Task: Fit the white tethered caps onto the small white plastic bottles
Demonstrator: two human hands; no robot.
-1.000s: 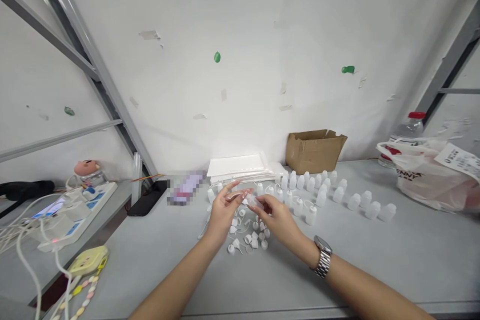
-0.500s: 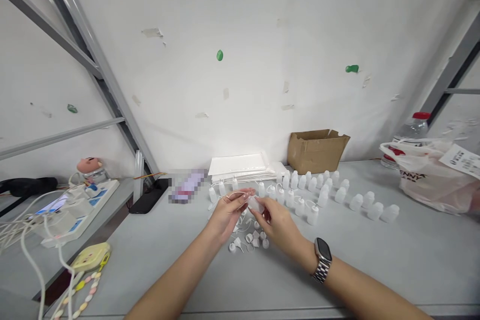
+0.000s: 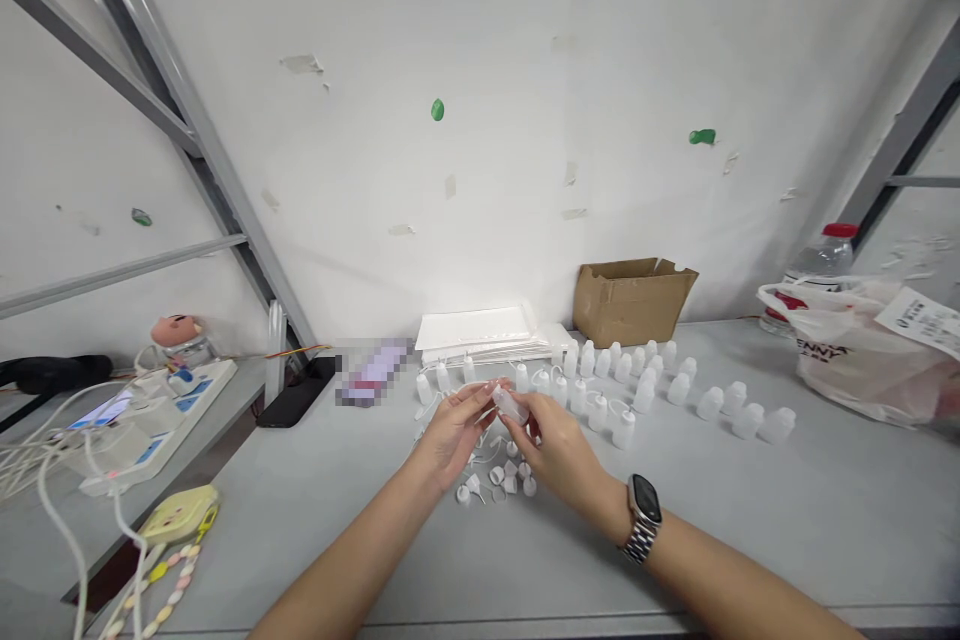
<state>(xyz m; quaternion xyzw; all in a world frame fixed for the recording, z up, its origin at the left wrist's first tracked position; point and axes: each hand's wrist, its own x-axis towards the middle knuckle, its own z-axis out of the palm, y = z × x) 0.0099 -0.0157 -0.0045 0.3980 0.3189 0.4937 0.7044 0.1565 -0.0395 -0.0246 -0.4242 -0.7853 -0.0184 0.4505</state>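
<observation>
Since a second ago, the left hand [image 3: 452,428] has been drawn in toward the right hand [image 3: 556,442], and its fingers, then fanned out, have been folded down. A small bottle [image 3: 511,405] of cloudy white plastic is held tilted in the air between the two hands, above the table [image 3: 750,520]. Its lower end is gripped by the thumb and curled fingers of the right hand, which are closed around it. Its upper end is pinched by the left fingertips [image 3: 480,398], pressed tight together; whether a cap is caught between them cannot be told, the part being too small.

Just below the fingers, loose white caps [image 3: 501,480] are scattered on the table, some with thin rings attached. Beyond the right fingers and off to their right, rows of bottles [image 3: 645,382] of the same kind are stood upright. Further beyond the left fingertips, a stack of white sheets [image 3: 480,330] is laid against the wall, with an open cardboard box [image 3: 634,300] beside it.

Well to the right of the fingers, a plastic bag [image 3: 862,355] is slumped on the table, and a water bottle [image 3: 825,255] with a red cap is stood behind it. A wristwatch [image 3: 640,518] is worn on the right wrist. Far to the left of the fingers, a power strip [image 3: 150,410] is seen with cables plugged in.
</observation>
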